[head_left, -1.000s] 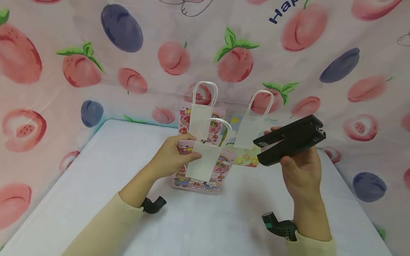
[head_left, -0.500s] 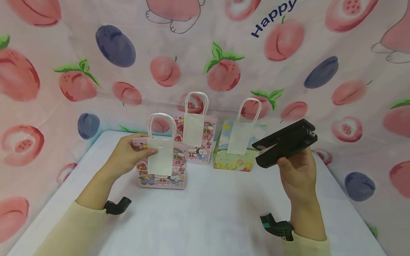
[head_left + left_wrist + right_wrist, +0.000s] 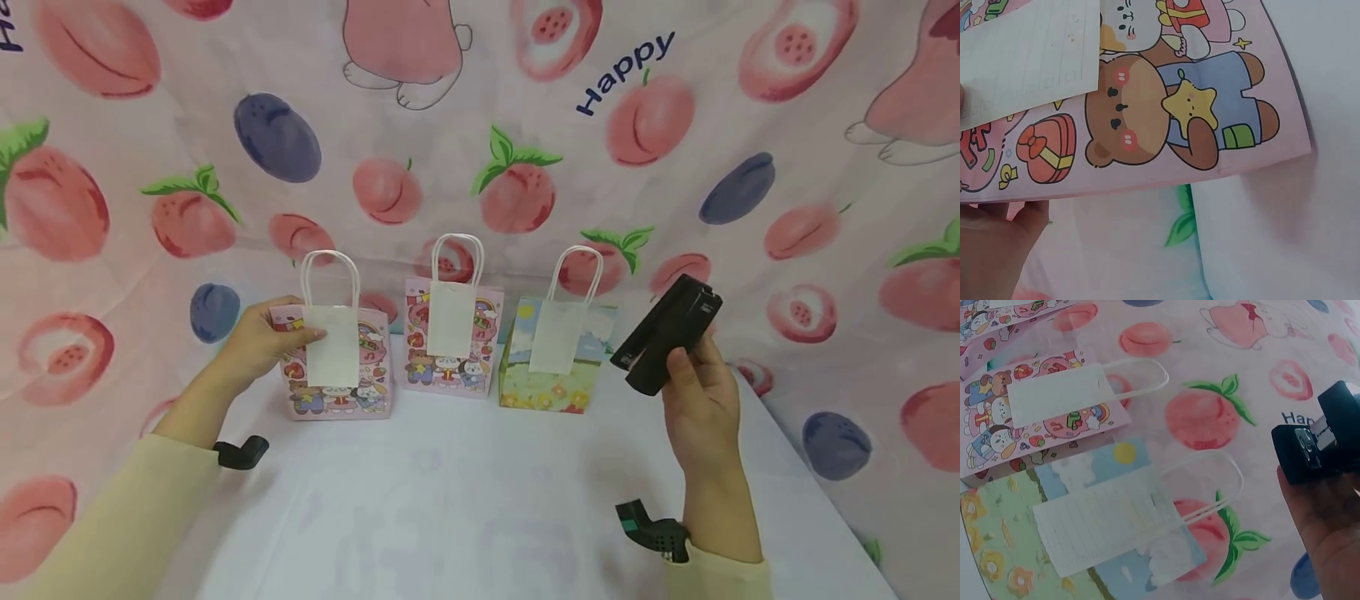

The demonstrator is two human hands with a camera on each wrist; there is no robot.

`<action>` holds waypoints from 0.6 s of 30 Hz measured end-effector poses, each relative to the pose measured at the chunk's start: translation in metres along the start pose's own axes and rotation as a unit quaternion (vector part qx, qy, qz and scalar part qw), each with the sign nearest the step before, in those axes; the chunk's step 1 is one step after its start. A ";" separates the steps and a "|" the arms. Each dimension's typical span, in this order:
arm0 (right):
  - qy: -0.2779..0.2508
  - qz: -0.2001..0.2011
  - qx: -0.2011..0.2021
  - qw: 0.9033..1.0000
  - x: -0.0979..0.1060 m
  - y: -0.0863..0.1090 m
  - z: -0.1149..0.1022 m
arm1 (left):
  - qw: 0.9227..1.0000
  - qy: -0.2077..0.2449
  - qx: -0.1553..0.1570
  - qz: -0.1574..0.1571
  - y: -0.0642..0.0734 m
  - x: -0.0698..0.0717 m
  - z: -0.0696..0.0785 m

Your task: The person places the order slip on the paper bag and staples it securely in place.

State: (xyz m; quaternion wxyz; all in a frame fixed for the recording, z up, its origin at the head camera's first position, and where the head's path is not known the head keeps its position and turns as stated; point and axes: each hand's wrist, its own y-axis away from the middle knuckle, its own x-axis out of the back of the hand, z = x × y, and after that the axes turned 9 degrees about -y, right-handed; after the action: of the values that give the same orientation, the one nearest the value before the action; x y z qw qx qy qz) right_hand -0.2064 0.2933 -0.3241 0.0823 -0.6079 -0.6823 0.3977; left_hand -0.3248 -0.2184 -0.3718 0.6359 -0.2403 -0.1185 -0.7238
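Note:
At the left, a pink paper gift bag (image 3: pixel 337 400) with cartoon animals stands upright on the table. My left hand (image 3: pixel 258 343) grips its upper left side, thumb in front and fingers behind. A white paper slip (image 3: pixel 332 350) hangs on its front below the white handles. In the left wrist view the printed bear (image 3: pixel 1129 112) fills much of the bag's face. Raised at the right, my right hand (image 3: pixel 701 408) holds a black stapler (image 3: pixel 667 333), apart from every bag. The right wrist view shows the stapler's front end (image 3: pixel 1310 440) with its jaws parted.
A second pink gift bag (image 3: pixel 450 379) and a flowered gift bag (image 3: pixel 543 396) stand in the row, each with a white slip on its front. A fruit-print cloth (image 3: pixel 420 117) hangs behind the white table (image 3: pixel 450 500).
My left hand has carried the pink bag leftward and back, from in front of the others to the row's left end. The stapler has tilted more upright in my right hand.

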 end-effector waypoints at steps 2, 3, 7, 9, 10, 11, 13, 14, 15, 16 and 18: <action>0.009 0.026 -0.014 1.000 0.002 0.001 0.001 | 1.000 -0.001 0.002 0.000 -0.004 0.003 -0.004; 0.013 0.033 -0.020 0.999 0.003 0.002 0.002 | 1.000 -0.003 0.005 0.001 -0.005 0.004 -0.005; 0.037 0.067 -0.048 0.996 0.007 0.002 0.003 | 1.000 -0.004 0.016 0.001 -0.010 0.008 -0.012; 0.050 0.090 -0.073 0.992 0.009 0.002 0.003 | 1.000 -0.001 0.021 0.001 -0.013 0.010 -0.015; 0.062 0.105 -0.090 0.988 0.010 0.002 0.003 | 1.000 0.002 0.023 0.000 -0.014 0.010 -0.016; 0.075 0.119 -0.109 0.984 0.011 0.001 0.003 | 1.000 0.003 0.025 -0.001 -0.015 0.010 -0.017; 0.097 0.147 -0.149 0.973 0.014 0.000 0.002 | 1.000 0.001 0.030 -0.001 -0.018 0.010 -0.017; 0.103 0.163 -0.169 0.966 0.016 -0.001 0.002 | 0.999 -0.003 0.032 -0.002 -0.020 0.010 -0.017; 0.112 0.177 -0.188 0.960 0.017 -0.002 0.002 | 0.999 -0.007 0.035 -0.002 -0.021 0.010 -0.016; 0.123 0.192 -0.203 0.952 0.020 -0.003 0.002 | 0.999 -0.011 0.036 -0.003 -0.023 0.009 -0.016; 0.146 0.221 -0.228 0.937 0.024 -0.005 0.003 | 0.999 -0.022 0.037 -0.005 -0.026 0.008 -0.013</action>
State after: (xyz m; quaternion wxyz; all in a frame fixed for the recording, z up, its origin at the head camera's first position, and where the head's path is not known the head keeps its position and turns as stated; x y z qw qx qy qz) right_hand -0.2182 0.3136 -0.3322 -0.0503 -0.7972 -0.5835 0.1465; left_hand -0.3536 -0.2275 -0.3752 0.6380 -0.2315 -0.1604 -0.7167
